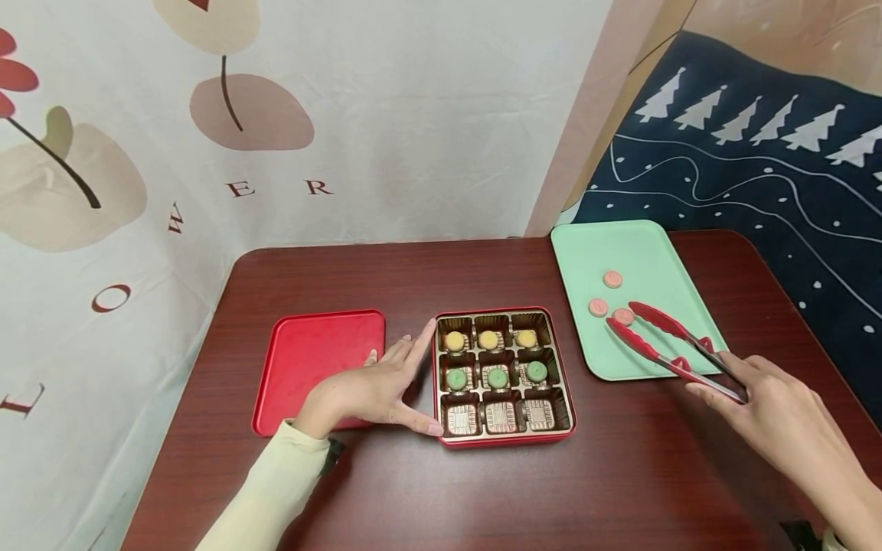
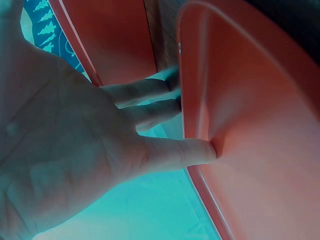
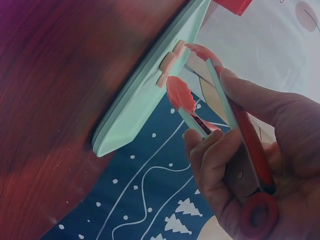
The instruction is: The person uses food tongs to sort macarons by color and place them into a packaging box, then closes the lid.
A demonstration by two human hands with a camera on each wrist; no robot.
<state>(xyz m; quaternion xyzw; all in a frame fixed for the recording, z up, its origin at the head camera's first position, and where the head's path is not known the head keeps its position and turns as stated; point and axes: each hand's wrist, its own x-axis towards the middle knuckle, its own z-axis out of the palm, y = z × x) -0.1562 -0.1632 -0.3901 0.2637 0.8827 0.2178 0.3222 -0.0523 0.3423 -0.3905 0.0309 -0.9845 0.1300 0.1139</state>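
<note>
Item: three small pale-pink round pieces [image 1: 598,307], on a mint-green rectangular tray [image 1: 664,252] at the worktop's far right; all sit towards the tray's left edge.

Item: tongs with red scalloped tips and metal arms [image 1: 671,365], gripped in the right hand [image 1: 785,413], thumb on one arm, fingers about the other; tips apart. Long axis: from the hand, over the tray's near edge, away and leftward.

Relation: the pieces lie beyond the right hand and to its left, this being the nearer hand. The nearest piece appears between the tips; contact cannot be confirmed.

Item: square red box with gold nine-compartment insert [image 1: 486,354], left of the tray. Far row, three yellow round pieces [image 1: 488,340]; middle row, three green round pieces [image 1: 497,378].

Item: left hand [image 1: 379,394], fingers spread, holding nothing; thumb at the box's near left corner, forefinger along its left edge, another finger touching a flat red square lid [image 1: 313,367].

Support: dark red-brown wooden worktop [image 1: 620,474].
</note>
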